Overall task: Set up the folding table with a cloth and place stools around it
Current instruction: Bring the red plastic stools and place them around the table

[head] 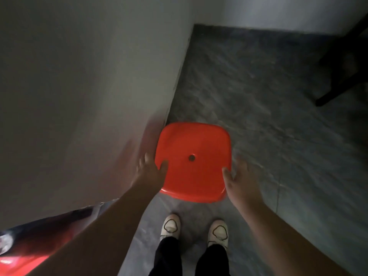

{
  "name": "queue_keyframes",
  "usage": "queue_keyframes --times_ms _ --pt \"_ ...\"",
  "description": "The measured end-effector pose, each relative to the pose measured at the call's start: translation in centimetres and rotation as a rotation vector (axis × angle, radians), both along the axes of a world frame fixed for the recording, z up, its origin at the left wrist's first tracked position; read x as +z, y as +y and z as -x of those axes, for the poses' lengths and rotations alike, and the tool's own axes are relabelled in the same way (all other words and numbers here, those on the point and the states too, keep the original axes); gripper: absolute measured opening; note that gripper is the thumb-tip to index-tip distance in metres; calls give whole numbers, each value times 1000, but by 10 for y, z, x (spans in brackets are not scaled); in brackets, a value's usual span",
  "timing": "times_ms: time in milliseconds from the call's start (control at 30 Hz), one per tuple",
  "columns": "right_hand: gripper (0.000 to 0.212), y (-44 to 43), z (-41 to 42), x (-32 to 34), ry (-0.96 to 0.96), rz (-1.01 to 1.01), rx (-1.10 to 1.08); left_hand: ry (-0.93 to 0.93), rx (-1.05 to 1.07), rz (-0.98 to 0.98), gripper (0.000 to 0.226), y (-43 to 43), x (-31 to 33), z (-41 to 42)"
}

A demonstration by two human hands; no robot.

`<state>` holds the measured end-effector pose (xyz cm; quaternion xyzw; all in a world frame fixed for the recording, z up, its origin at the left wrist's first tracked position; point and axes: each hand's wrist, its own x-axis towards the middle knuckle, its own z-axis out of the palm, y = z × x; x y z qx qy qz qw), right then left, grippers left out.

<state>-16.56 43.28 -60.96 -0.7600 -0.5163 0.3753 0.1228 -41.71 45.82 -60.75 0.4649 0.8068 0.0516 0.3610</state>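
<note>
Right, looking straight down onto the red square plastic stool [197,176] with rounded corners and 1 small hole in the middle of its seat. It sits over the dark grey stone-look floor [258,96], close to the floor's left edge where the pale wall [89,86] rises. The seat hides its legs, so I cannot tell whether it stands or is lifted.

Both hands are on it. The left hand [150,174] has its thumb flat on the seat's left side and its fingers past the rim; blur there hides whether they curl under. The right hand [242,182] is spread and relaxed, with straight fingers beside the right rim and the thumb tip touching the near right corner.

Below the stool are 2 white shoes [171,226] and black trousers [169,257]. There is dark furniture [342,76] at the floor's far right corner and a blurred red-and-black object [29,253] at the near left.
</note>
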Motion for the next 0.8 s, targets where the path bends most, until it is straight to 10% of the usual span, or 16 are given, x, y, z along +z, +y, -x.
queue_keyframes --times_ms 433,800 --pt "82 31 31 -111 154 71 -332 -114 197 -21 73 25 -108 11" --pt "64 -12 9 75 186 -40 -400 -44 -19 -144 75 -4 65 -6"
